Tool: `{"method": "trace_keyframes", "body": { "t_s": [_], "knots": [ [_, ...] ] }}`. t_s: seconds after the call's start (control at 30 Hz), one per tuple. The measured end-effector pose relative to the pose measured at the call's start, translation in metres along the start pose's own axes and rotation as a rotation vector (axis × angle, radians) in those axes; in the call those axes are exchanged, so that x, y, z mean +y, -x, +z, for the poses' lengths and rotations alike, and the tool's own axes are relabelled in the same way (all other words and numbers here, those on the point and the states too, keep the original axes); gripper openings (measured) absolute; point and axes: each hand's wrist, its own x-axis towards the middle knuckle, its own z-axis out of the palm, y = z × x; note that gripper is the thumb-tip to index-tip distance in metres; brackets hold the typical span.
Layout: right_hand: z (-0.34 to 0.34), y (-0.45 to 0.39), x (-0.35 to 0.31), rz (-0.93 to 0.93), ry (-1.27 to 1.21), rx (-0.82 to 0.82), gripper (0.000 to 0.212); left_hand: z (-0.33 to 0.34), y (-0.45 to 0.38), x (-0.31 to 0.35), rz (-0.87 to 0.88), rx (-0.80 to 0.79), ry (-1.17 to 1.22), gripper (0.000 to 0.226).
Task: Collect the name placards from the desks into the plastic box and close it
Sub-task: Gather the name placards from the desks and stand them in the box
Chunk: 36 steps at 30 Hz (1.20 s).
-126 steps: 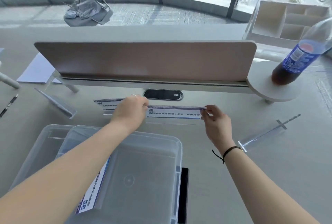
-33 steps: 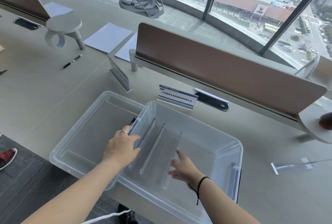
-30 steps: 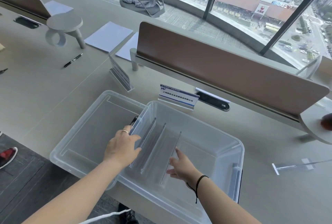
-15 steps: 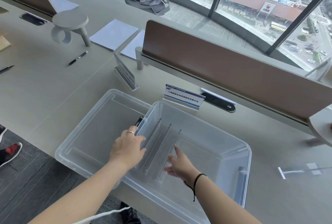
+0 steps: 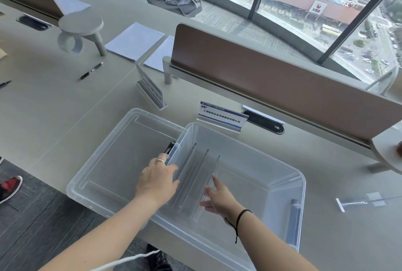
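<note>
Both my hands are inside the clear plastic box on the surface. Left hand rests on the upright placards in the box, fingers curled loosely over their left edge; firm grip or not, cannot tell. Right hand is open, fingers spread, touching the rightmost one. The lid lies beside the box, left. Blue-printed placard stands just behind the box, another placard further left, a flat one at right.
</note>
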Motion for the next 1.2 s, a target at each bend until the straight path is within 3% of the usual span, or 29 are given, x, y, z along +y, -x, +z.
{"method": "trace_keyframes", "body": {
  "t_s": [0.33, 0.53, 0.7, 0.93, 1.2],
  "knots": [
    [0.025, 0.016, -0.002, 0.061, -0.022, 0.207, 0.053, 0.003, 0.003, -0.005, 0.059, 0.066, 0.073, 0.031],
    [0.019, 0.034, 0.001, 0.036, 0.002, 0.265, 0.049, 0.004, 0.007, -0.005, 0.214, 0.212, 0.0, 0.031],
    [0.008, 0.047, 0.006, 0.013, -0.118, 0.301, 0.032, 0.004, 0.01, 0.008, 0.36, 0.296, 0.159, 0.027],
    [-0.008, 0.072, 0.012, -0.03, -0.243, 0.271, 0.021, -0.003, 0.008, 0.058, 0.49, 0.128, 0.373, 0.024],
    [-0.085, 0.095, 0.011, -0.138, -0.478, 0.252, 0.019, -0.002, 0.001, 0.144, 0.444, 0.028, 0.447, 0.026]
  ]
}}
